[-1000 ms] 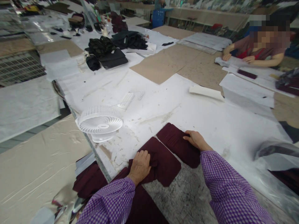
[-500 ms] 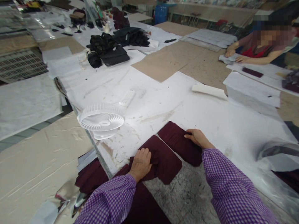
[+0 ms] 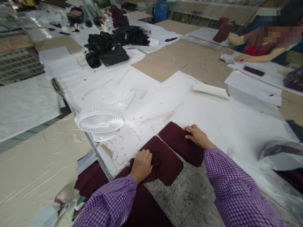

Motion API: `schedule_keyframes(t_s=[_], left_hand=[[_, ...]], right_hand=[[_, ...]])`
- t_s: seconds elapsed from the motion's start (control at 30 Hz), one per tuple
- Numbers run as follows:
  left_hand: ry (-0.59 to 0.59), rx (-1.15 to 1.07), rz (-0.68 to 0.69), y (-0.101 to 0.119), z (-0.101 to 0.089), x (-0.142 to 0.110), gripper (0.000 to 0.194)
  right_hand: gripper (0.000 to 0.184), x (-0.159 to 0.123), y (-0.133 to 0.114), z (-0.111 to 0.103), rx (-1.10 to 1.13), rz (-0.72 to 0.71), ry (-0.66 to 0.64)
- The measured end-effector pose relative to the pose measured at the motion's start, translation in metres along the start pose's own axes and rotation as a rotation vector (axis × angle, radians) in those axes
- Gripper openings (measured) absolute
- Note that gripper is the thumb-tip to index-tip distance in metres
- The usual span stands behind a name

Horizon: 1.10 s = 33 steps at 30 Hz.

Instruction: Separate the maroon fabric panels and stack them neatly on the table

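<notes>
Two maroon fabric pieces lie side by side on the white table top. My left hand is closed on a bunched maroon fabric piece, which lies over the near fabric panel. Over the far fabric panel rests my right hand, its thumb and fingers apart at the panel's upper right edge. More maroon fabric spreads below my left wrist. Purple checked sleeves cover both my forearms.
A white fan stands left of the fabric. A folded maroon stack sits beyond the table's left edge. Dark garments lie at the back. A rolled white strip is to the right. A co-worker sits far right.
My right hand's fingers have spread and shifted slightly left along the far panel. My left hand stays put. The co-worker has raised a maroon piece in one hand.
</notes>
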State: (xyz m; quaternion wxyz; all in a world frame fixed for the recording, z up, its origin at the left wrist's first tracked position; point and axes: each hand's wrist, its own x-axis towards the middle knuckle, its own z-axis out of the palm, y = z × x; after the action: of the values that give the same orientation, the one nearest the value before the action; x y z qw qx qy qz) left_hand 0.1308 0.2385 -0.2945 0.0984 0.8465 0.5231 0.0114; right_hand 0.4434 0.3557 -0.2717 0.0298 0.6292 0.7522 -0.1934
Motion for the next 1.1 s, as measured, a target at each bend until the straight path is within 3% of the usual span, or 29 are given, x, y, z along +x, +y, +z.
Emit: schedule_keyframes(t_s=[0.4, 0.67, 0.9, 1.1], left_hand=[[0.001, 0.009, -0.004, -0.001, 0.002, -0.001, 0.026], [-0.001, 0.006, -0.005, -0.001, -0.001, 0.0, 0.021], [-0.004, -0.001, -0.004, -0.001, -0.003, 0.001, 0.019], [-0.004, 0.002, -0.005, 0.0, -0.004, 0.001, 0.019]], right_hand=[[0.03, 0.018, 0.007, -0.012, -0.048, -0.088, -0.125], [0.02, 0.015, 0.008, -0.007, -0.111, -0.067, -0.064], [0.031, 0.001, 0.005, -0.002, -0.071, -0.104, 0.031], [0.035, 0.014, 0.005, -0.009, -0.095, -0.219, -0.039]])
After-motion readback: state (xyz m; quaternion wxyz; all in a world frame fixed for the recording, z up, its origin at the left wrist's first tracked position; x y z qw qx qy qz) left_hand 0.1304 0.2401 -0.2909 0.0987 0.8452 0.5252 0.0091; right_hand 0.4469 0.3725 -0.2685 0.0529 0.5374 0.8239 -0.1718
